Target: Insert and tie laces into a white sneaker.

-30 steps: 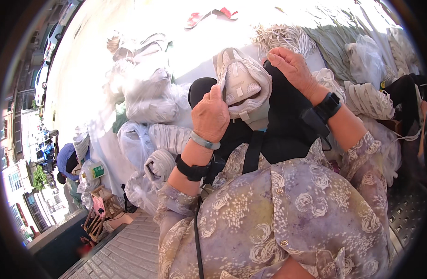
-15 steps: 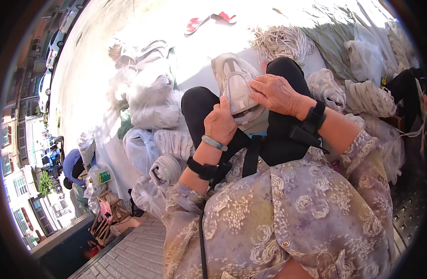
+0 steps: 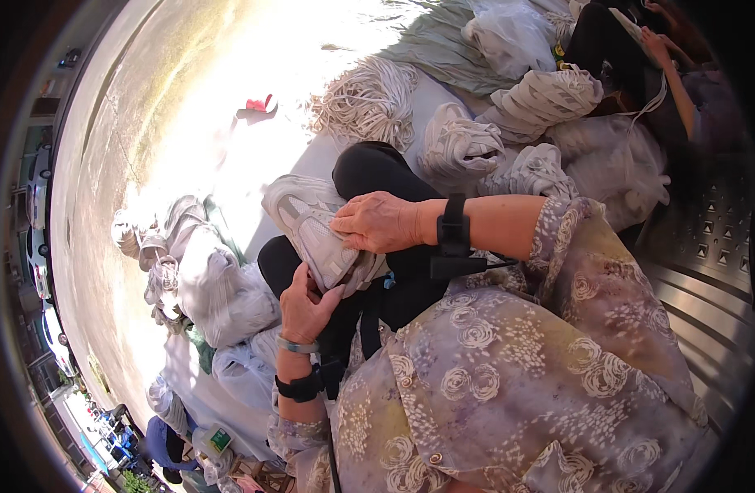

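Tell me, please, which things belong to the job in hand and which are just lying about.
Apparently the job:
pale beige-grey mesh shoe upper, held by left hand, touched by right hand
nested stack of pale uppers

Probably lying about:
flat red piece
translucent white plastic bag

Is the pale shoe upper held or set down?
Held: left hand grips the near end of the shoe upper, right hand on its side.

The shoe upper (image 3: pixel 309 228) looks like matt cloth, the bag (image 3: pixel 223 300) like glossy plastic.
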Action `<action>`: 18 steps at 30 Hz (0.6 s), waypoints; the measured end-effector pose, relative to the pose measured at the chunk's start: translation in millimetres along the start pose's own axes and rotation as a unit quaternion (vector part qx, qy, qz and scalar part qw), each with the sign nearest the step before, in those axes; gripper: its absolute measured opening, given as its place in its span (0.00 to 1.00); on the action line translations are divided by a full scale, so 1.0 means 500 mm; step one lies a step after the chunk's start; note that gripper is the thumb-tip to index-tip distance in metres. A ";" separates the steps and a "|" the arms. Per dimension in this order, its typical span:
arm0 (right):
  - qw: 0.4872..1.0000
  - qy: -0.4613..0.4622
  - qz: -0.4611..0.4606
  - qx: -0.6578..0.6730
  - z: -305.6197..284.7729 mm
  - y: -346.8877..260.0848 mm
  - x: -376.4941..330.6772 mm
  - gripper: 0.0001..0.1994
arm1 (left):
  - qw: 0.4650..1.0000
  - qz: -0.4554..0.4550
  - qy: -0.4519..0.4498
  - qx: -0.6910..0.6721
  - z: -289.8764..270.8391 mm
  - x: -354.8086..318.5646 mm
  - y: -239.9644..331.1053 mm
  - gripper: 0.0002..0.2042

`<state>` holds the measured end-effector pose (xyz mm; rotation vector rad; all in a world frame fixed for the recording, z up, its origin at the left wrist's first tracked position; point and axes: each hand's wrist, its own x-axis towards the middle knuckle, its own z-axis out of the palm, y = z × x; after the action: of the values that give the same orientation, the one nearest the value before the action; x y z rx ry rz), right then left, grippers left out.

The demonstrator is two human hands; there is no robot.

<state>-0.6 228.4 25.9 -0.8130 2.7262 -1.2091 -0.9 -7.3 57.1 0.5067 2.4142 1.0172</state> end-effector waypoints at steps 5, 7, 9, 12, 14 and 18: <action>0.986 0.004 0.012 0.167 -0.040 0.038 0.018 0.11 | 0.996 -0.057 -0.030 0.070 -0.028 0.020 0.010 0.28; 0.975 0.079 0.053 0.202 -0.074 0.089 0.016 0.07 | 0.995 -0.044 -0.020 0.084 -0.035 0.028 0.018 0.29; 0.958 0.191 0.119 0.176 -0.086 0.177 0.022 0.06 | 0.995 -0.025 -0.006 0.099 -0.042 0.034 0.030 0.31; 0.906 0.188 0.312 0.217 -0.090 0.350 0.043 0.05 | 0.985 0.057 -0.022 0.162 -0.040 0.056 0.021 0.36; 0.885 0.181 0.368 0.221 -0.086 0.438 0.059 0.05 | 0.986 0.046 -0.037 0.156 -0.044 0.063 0.013 0.37; 0.777 0.229 0.503 0.302 -0.053 0.572 0.089 0.04 | 0.992 0.000 -0.066 0.109 -0.046 0.089 0.012 0.37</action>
<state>-172.7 383.8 -149.7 0.9984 2.0901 -1.8326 -49.1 5.8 63.3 0.6297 2.4174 0.6980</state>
